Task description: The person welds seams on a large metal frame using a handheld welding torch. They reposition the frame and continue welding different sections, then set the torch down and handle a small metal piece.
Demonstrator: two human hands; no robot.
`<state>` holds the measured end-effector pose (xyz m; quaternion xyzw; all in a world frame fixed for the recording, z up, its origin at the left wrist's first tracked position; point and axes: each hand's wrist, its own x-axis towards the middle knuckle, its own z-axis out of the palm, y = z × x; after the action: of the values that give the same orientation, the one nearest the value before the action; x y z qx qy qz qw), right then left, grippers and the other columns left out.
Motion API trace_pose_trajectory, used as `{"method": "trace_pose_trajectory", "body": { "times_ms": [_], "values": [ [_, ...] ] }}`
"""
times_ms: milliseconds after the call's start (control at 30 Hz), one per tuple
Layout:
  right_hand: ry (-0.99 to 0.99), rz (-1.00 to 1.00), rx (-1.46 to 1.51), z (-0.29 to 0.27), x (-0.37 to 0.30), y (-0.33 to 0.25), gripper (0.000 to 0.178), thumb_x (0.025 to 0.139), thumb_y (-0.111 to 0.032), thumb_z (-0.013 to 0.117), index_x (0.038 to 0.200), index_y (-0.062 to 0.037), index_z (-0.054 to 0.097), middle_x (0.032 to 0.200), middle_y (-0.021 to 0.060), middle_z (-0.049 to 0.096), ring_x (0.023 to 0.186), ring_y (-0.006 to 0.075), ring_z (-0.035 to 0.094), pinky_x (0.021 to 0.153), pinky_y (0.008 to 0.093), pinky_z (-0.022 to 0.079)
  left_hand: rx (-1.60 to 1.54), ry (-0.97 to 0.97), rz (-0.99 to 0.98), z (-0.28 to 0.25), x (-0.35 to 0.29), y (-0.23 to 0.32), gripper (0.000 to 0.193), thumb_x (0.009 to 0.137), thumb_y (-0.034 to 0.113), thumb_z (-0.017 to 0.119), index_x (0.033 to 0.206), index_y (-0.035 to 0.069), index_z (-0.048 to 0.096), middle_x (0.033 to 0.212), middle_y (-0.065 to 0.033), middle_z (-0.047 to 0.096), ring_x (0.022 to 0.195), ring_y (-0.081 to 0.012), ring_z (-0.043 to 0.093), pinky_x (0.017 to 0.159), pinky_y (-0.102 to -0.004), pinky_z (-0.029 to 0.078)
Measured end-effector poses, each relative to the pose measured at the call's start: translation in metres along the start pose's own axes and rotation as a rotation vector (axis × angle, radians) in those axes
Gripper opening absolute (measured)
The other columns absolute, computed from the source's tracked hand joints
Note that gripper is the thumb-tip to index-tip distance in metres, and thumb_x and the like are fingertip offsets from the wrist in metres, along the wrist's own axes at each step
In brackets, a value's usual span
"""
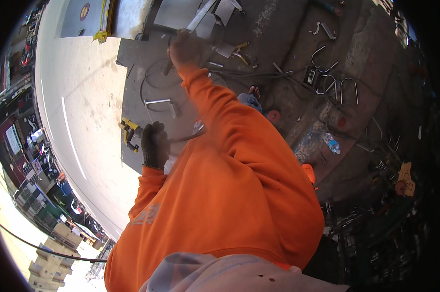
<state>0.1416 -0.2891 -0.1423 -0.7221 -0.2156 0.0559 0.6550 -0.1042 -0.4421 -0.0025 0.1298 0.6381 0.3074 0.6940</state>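
Note:
My left hand [155,142], in a dark work glove, is closed round the grip of a yellow-and-black clamp-like tool [129,130]. A dark cable [185,138] runs from this hand toward my body. Farther forward, my bare right hand [183,52] is blurred, its fingers wrapped round a bar-like tool. A dark end [167,67] shows below that fist, and a pale metal length [200,17] stretches beyond it; whether they are one piece is unclear. Between the hands, a thin T-shaped metal piece [158,101] lies on the grey floor sheet [132,92].
Bent metal rods [349,90], a power outlet box [311,76] and cables lie to the right. A water bottle [332,143] is nearer me. Close ahead shows a bare foot [254,91]. A sunlit road [79,112] borders the left. A blue-grey panel [86,18] stands far left.

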Motion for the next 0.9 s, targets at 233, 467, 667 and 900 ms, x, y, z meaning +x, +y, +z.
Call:
{"method": "trace_pose_trajectory", "body": {
  "times_ms": [233,467,667,900],
  "values": [
    [0.038,0.277,0.377,0.022,-0.009,0.017,0.027,0.106,-0.022,0.043,0.092,0.0001,0.051,0.075,0.0055,0.053,0.063,0.0161,0.053,0.061,0.0336,0.045,0.075,0.02,0.058,0.002,-0.001,-0.002,0.03,0.1,0.036,0.06,0.113,0.01,0.065,0.102,-0.0056,0.071,0.073,-0.0106,0.064,0.05,-0.0205,0.047],
    [0.0,0.923,1.101,-0.008,0.009,-0.029,0.023,0.107,-0.027,0.041,0.097,-0.006,0.046,0.064,0.0021,0.045,0.038,0.0126,0.041,0.034,0.0301,0.037,0.023,-0.003,0.021,0.002,0.0,0.0,0.029,0.099,0.036,0.061,0.112,0.009,0.065,0.101,-0.0058,0.07,0.072,-0.0108,0.063,0.049,-0.0195,0.045],
    [0.093,1.011,1.384,-0.005,0.009,-0.031,0.025,0.107,-0.027,0.041,0.096,-0.0051,0.047,0.062,0.0019,0.045,0.038,0.0133,0.042,0.036,0.03,0.038,0.114,0.0,0.066,-0.003,0.004,-0.001,0.029,0.099,0.035,0.061,0.11,0.008,0.066,0.1,-0.0063,0.07,0.071,-0.0111,0.063,0.048,-0.0197,0.045],
    [0.066,0.951,1.07,0.006,0.002,-0.023,0.027,0.106,-0.027,0.043,0.089,-0.0066,0.044,0.062,0.0005,0.044,0.041,0.0122,0.041,0.037,0.0296,0.037,-0.049,-0.024,0.006,-0.009,0.011,0.0,0.028,0.099,0.035,0.061,0.108,0.009,0.066,0.1,-0.0061,0.07,0.069,-0.0109,0.062,0.049,-0.0201,0.045]
  ]
}}
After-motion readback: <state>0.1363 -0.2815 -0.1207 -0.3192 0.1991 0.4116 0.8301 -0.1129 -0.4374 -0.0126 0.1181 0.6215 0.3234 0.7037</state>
